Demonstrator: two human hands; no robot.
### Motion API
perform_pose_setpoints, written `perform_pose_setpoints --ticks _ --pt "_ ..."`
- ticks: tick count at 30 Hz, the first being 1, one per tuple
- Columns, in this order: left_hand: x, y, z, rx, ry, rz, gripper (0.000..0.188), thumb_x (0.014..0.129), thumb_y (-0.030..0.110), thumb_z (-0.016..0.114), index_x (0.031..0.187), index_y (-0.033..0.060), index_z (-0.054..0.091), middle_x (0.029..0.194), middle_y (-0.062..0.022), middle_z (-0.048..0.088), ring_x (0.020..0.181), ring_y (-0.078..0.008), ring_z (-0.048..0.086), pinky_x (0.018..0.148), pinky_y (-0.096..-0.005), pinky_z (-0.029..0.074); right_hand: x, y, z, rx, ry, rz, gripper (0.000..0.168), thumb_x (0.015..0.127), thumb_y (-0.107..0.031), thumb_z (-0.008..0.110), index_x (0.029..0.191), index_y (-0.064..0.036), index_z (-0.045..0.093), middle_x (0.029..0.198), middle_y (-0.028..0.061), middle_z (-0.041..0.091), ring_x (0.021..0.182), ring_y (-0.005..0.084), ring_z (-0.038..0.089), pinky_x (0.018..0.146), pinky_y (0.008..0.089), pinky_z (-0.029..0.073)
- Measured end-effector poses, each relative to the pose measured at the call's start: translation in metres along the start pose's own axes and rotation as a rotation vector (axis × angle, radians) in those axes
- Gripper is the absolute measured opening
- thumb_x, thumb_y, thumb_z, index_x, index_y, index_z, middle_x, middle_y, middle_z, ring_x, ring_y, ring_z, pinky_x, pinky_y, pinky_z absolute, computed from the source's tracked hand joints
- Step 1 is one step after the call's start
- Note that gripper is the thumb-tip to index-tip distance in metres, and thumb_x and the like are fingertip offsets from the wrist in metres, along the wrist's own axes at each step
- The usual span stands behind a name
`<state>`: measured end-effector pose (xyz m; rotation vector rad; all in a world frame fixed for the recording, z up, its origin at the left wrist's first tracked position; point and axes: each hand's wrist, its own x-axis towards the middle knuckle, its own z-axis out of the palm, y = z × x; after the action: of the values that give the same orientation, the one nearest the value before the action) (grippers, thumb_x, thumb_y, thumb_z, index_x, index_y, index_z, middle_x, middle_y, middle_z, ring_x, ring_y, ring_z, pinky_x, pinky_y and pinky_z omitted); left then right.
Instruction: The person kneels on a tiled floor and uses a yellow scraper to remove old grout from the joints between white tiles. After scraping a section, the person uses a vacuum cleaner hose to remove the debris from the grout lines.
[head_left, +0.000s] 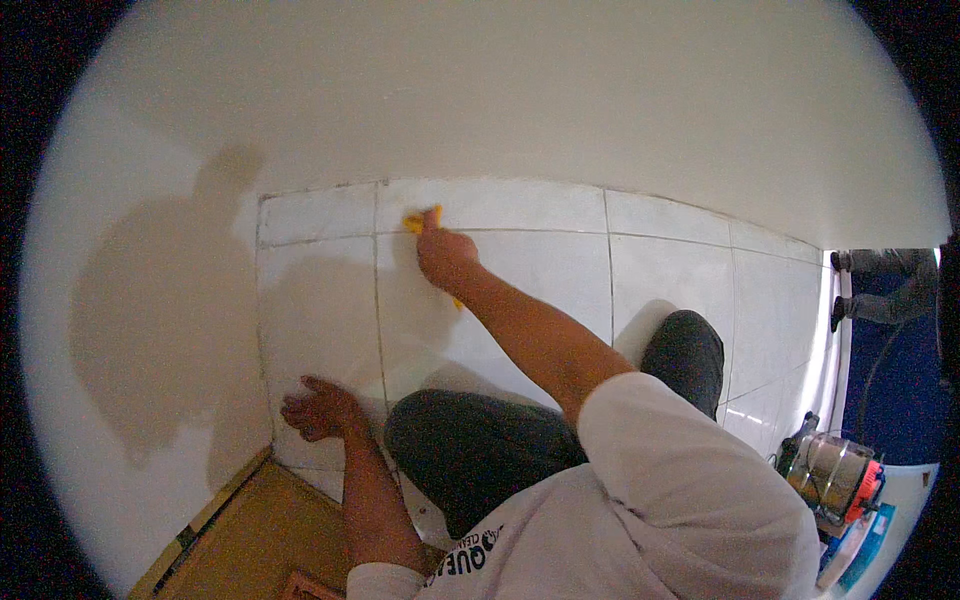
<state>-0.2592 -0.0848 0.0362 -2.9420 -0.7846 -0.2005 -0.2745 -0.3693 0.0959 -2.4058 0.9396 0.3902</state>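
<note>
My right hand (448, 259) is closed around a small yellow object (414, 223) over the white floor tiles (517, 300), close to the wall. Yellow bits show beyond the fingers and below the wrist; the hand hides the rest, so I cannot tell exactly what it is. Lower down and to the left, my left hand (319, 409) holds nothing visible. Its fingers are loosely bent and apart, near the tile floor's left side; whether it touches the floor is unclear. Dark grout lines (379, 300) run between the tiles, and grime marks the edge along the wall.
A plain pale wall (525, 90) rises ahead, another wall (150, 262) at left. A brown panel (277, 525) fills the lower left corner. At right, a clear container (829, 472) stands beside a blue item (866, 547). Another person's legs (892, 281) show beyond, over a blue surface (900, 397).
</note>
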Motion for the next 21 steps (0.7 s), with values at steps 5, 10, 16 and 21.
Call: perform_pose_setpoints --ticks 5,10,16,21 --pt "0.001 -0.021 0.003 0.044 0.181 0.078 0.058 0.086 0.052 0.036 0.119 0.0053 0.043 0.125 -0.015 0.041 0.112 -0.0287 0.042 0.085 -0.0498 0.035 -0.056 0.034 0.002 -0.025 -0.094 -0.062 0.051 0.086 -0.018 0.038 0.129 0.003 0.022 0.084 0.0202 0.063 0.074 0.0332 0.063 0.064 0.0451 0.05" --pt "-0.003 -0.019 0.009 0.005 0.269 0.125 0.057 0.086 0.052 0.037 0.118 0.0058 0.043 0.124 -0.0146 0.042 0.112 -0.0284 0.042 0.084 -0.0489 0.035 -0.027 0.04 -0.015 -0.054 -0.006 -0.022 0.054 0.086 -0.019 0.038 0.131 0.002 0.018 0.083 0.0199 0.063 0.071 0.0325 0.063 0.063 0.0448 0.05" --pt "0.012 -0.031 0.02 0.03 0.329 0.139 0.056 0.085 0.054 0.037 0.114 0.007 0.048 0.119 -0.0133 0.047 0.106 -0.0279 0.047 0.082 -0.0466 0.038 -0.084 0.1 -0.013 -0.025 -0.043 -0.039 0.052 0.089 -0.027 0.037 0.132 -0.002 0.019 0.082 0.0185 0.062 0.073 0.0329 0.062 0.063 0.0451 0.049" --pt "-0.004 -0.018 -0.013 -0.017 0.121 0.08 0.06 0.082 0.06 0.036 0.109 0.0085 0.053 0.11 -0.0118 0.052 0.095 -0.028 0.054 0.074 -0.0453 0.042 -0.15 0.175 -0.063 0.012 -0.087 0.119 0.048 0.089 -0.031 0.04 0.129 -0.01 0.027 0.086 0.0181 0.061 0.076 0.0327 0.061 0.062 0.0458 0.049"
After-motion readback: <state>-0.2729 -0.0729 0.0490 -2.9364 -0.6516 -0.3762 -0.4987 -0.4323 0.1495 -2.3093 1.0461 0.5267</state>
